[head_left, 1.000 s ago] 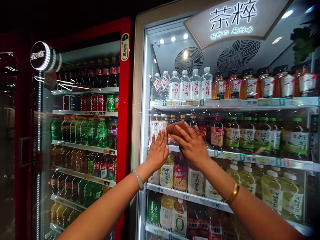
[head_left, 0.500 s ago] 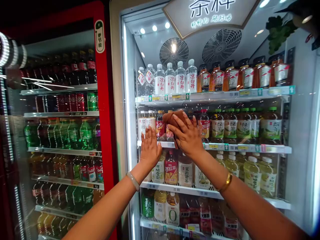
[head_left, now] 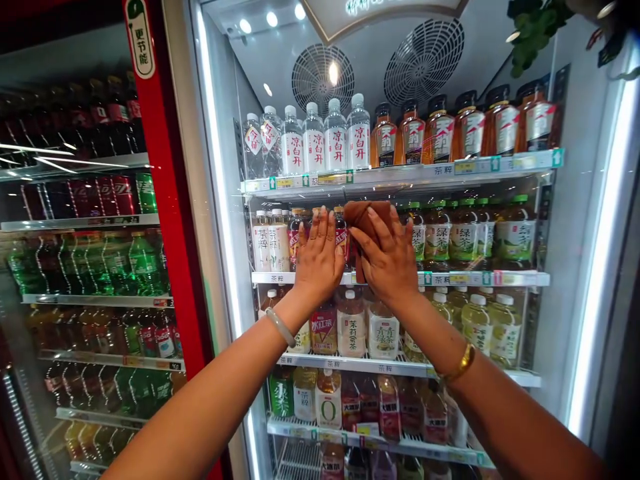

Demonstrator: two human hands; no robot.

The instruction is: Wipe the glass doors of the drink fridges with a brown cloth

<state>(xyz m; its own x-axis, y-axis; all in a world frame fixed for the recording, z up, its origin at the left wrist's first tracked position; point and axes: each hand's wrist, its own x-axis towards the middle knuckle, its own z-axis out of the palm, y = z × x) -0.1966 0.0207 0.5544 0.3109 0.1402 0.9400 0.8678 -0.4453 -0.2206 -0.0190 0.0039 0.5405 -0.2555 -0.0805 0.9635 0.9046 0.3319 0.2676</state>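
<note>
A brown cloth lies against the glass door of a lit drinks fridge, partly covered by my right hand. That hand presses it to the glass, with the cloth's folds showing above the fingers and beside the thumb. To its left, my left hand rests on the glass with fingers stretched out and nothing in it. Behind the glass, red-labelled bottles are partly hidden by both hands. Green-capped tea bottles stand on the same shelf, to the right of my right hand.
Clear water bottles and amber bottles fill the top shelf behind the glass. A red-framed fridge with drinks stands at the left. Green leaves hang at the upper right.
Both hands have moved right across the glass, the cloth going along under my right hand. My left hand has come closer to the right one. The view has shifted slightly right and down.
</note>
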